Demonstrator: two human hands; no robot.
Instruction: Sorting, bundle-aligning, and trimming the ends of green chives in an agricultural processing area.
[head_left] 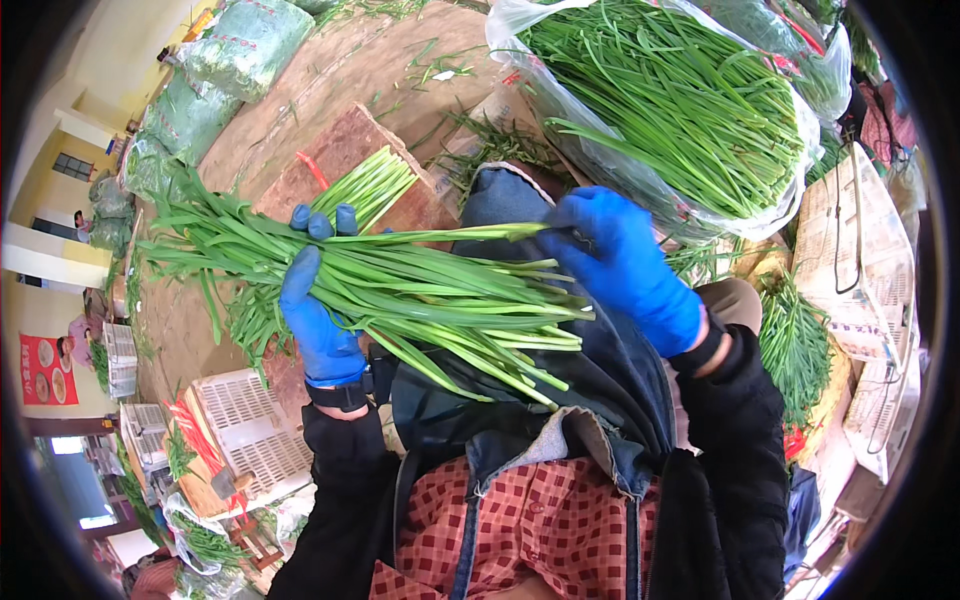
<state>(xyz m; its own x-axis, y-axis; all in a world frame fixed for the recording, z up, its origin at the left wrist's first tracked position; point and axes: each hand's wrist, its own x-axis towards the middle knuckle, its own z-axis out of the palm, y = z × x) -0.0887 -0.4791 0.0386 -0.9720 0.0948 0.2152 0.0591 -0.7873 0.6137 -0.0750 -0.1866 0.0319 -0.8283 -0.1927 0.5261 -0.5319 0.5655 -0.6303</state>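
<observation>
A loose bunch of green garlic chives lies across my lap, leaf tips to the left and pale stalk ends to the right. My left hand, in a blue glove, is closed round its middle. At the right, my blue-gloved right hand pinches the end of one stalk or a few stalks, drawn a little apart above the others. Its fingertips are partly hidden. Just beyond my left fingers, a second bundle of chives rests on a reddish-brown board, cut ends pointing away to the right.
A large clear plastic bag full of chives stands at the far right. White plastic crates are beside more chives on the right. Another crate sits at the lower left. Wrapped green bales line the far left.
</observation>
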